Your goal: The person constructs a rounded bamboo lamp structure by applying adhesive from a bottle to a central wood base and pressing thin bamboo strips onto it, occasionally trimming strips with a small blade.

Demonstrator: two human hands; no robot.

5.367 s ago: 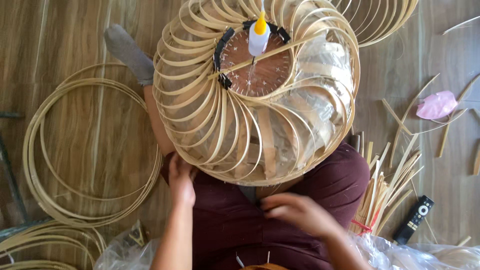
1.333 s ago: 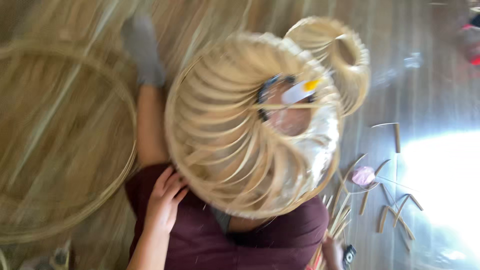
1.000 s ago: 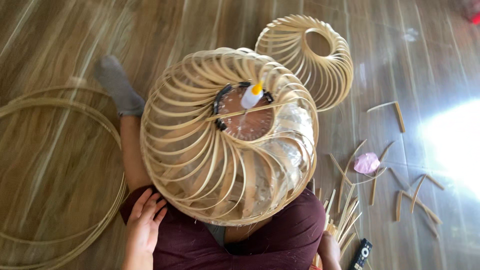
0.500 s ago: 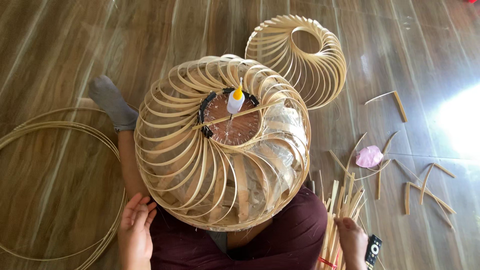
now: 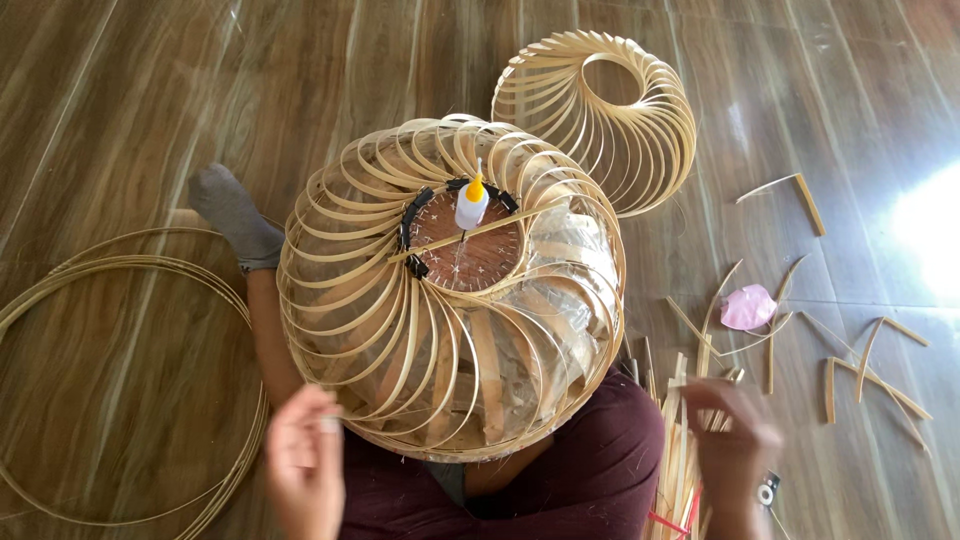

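On the wooden floor: a person sits with a big woven bamboo lampshade frame (image 5: 450, 300) propped over the lap, the view straight down from the head camera.
Left hand (image 5: 305, 465): raised just off the near-left rim of the frame, blurred; the fingers look loosely spread with nothing in them, though the blur leaves that uncertain.
Right hand (image 5: 735, 445): down at the near-right, over the bundle of bamboo strips (image 5: 685, 450); the fingers curl towards the strips, but it cannot be told whether they grip one.
Frame: between the two hands and beyond their fingertips, its curved slats spiralling up to a dark inner ring.
Glue bottle (image 5: 471, 203): white with a yellow tip, standing upright at that inner ring, well beyond both hands.
Round wooden disc (image 5: 468, 248): inside the ring, just nearer the fingers than the bottle.
Second lampshade frame (image 5: 600, 115): smaller, lying on the floor far beyond the right hand, just behind the big one.
Bamboo hoops (image 5: 120, 290): lying flat, out to the left of the left fingers.
Loose bent strips (image 5: 870, 370): scattered to the right of the right fingers.
Pink scrap (image 5: 748, 307): beyond the right hand, among those strips.
Grey sock (image 5: 235, 215): the foot sticks out beyond the left hand, touching the frame's left side.
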